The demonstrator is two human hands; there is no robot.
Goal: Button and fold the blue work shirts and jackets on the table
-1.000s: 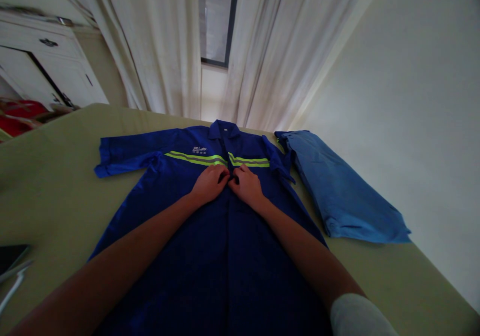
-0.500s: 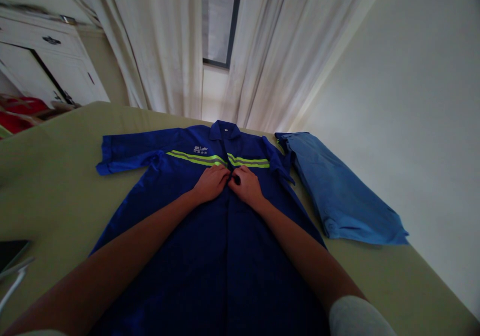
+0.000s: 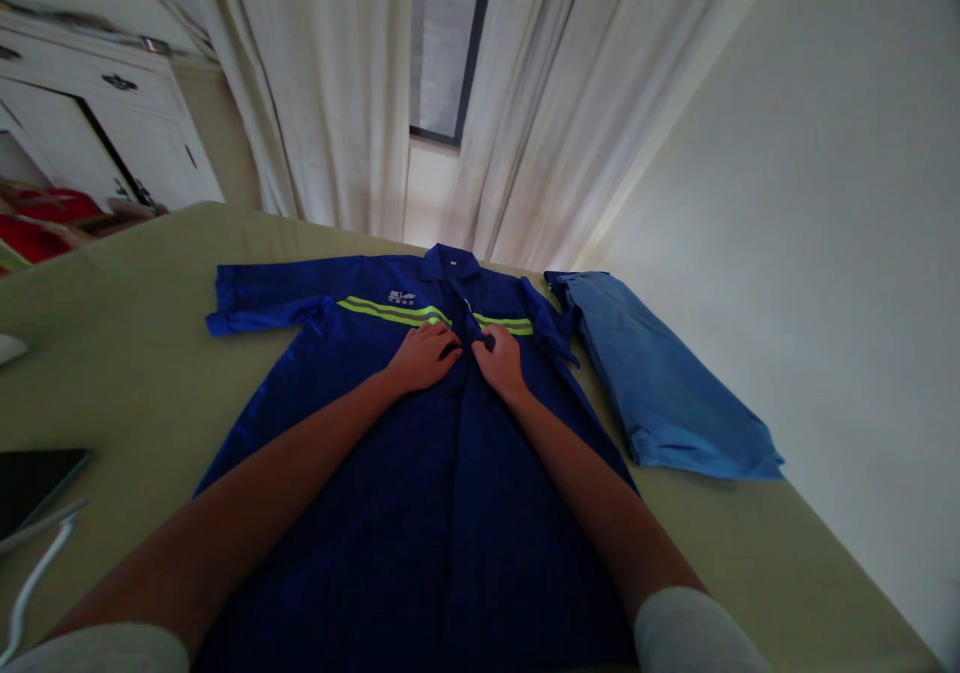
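A dark blue work jacket (image 3: 360, 503) with yellow-green reflective stripes and a white chest logo lies spread face up, collar at the far end. My left hand (image 3: 424, 355) rests on its front just left of the opening, fingers laid over the cloth and thumb apart. My right hand (image 3: 501, 361) pinches the edge of the right front panel, which is lifted and folded back a little below the collar. A small pale spot shows on the turned edge; I cannot tell what it is. The fingertips of my right hand are partly hidden by cloth.
Folded light blue garment (image 3: 667, 383) lies right of the jacket, by the wall. At left on the green-covered surface (image 3: 135, 353) are a dark flat device (image 3: 37, 483) and a white cable (image 3: 37, 583). Beyond stand a white cabinet (image 3: 142, 123) and curtains (image 3: 322, 103).
My hands have moved apart slightly at the jacket's front. The right hand has drawn the panel edge rightward, opening the front there; the left hand's thumb has come away from its fingers.
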